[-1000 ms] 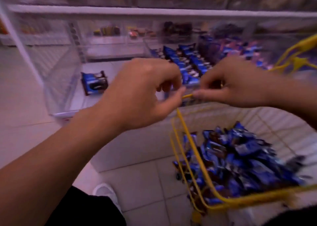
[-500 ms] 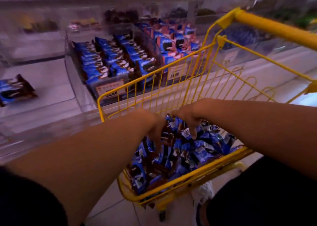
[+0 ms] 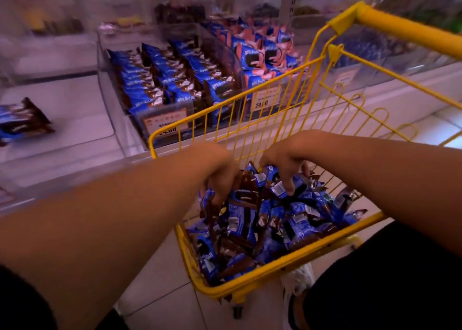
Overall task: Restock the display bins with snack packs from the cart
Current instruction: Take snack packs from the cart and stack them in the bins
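A yellow wire cart (image 3: pixel 280 276) stands in front of me, holding a heap of blue and brown snack packs (image 3: pixel 270 229). Both my hands are down in the heap. My left hand (image 3: pixel 220 172) has its fingers curled into the packs at the left side. My right hand (image 3: pixel 285 167) has its fingers curled over packs near the heap's top. Behind the cart, a clear display bin (image 3: pixel 140 134) holds rows of the same blue packs (image 3: pixel 170 79). One lone pack (image 3: pixel 22 120) lies in the nearly bare bin at the left.
A bin of blue and pink packs (image 3: pixel 260 52) sits to the right of the blue rows, behind a price tag (image 3: pixel 266 97). The cart's yellow handle (image 3: pixel 410 31) rises at the upper right. White floor tiles (image 3: pixel 160 299) and my shoe (image 3: pixel 300 277) lie below.
My hands left the cart's rim and dropped into the heap of packs. The view swung right and down, bringing the cart to the centre.
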A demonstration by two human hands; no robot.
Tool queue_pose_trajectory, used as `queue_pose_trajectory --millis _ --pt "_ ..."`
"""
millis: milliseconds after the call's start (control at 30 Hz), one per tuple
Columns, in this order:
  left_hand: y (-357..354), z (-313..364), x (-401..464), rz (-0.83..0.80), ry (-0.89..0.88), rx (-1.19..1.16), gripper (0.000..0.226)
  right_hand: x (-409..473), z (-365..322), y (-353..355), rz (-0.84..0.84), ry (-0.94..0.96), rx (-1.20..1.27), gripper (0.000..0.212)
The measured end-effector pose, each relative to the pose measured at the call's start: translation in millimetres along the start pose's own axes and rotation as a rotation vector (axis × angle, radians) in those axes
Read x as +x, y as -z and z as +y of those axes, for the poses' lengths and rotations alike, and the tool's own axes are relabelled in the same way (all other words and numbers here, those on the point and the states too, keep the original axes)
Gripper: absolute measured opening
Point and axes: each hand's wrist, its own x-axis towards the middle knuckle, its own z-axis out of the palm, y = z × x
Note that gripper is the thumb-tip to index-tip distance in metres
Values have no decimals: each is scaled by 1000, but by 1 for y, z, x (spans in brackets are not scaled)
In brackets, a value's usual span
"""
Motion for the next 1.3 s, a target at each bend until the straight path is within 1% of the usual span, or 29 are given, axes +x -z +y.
queue_pose_trajectory --millis 33,67,133,167,233,300,367,433,500,567,633,700,733,833,867,933,1000,1133,1200,1300 --pt "6 -4 -12 18 -43 -50 62 -7 0 7 19 9 23 89" --pt "12 -9 -27 74 -92 -91 61 -16 0 15 42 24 37 82" --pt "17 -25 -61 263 -201 -166 59 -34 2 32 119 98 86 62" --pt "17 -34 -77 357 -248 -248 56 -44 4 39 169 155 134 57" --pt "9 -52 -104 474 -333 -521 47 -70 8 47 276 291 249 53" --pt "-4 -64 -123 509 -442 -855 33 -100 10 48 365 417 359 53" --pt "-18 -69 -129 505 -535 -1222 22 -121 12 45 412 545 470 53" --pt "-28 -70 -127 518 -565 -1535 24 -129 13 42 424 665 586 55" --pt "-32 -70 -124 527 -580 -1705 24 -121 12 39 444 759 665 58" --pt "-32 -67 -122 552 -584 -1758 21 -113 8 36 403 836 725 58" --pt "-33 -62 -119 578 -583 -1747 19 -106 5 34 343 888 786 54" --pt "-34 -59 -118 607 -562 -1711 18 -104 4 34 296 917 785 54" --pt "-35 -59 -117 617 -562 -1709 25 -100 5 34 297 909 790 53" --pt "-35 -60 -113 581 -616 -1754 59 -86 17 34 290 873 806 57" --pt "-35 -60 -112 572 -620 -1738 63 -82 21 35 263 872 833 59" --pt "-35 -58 -109 567 -603 -1662 59 -77 25 34 174 895 949 59" --pt "-34 -54 -108 578 -603 -1608 47 -77 29 35 104 918 1065 58" --pt "-33 -50 -109 662 -557 -1591 35 -82 32 37 69 916 1174 57" --pt "-31 -49 -110 668 -547 -1625 30 -85 32 35 71 916 1199 57" --pt "-28 -46 -110 611 -545 -1708 28 -89 27 34 163 901 1100 60"
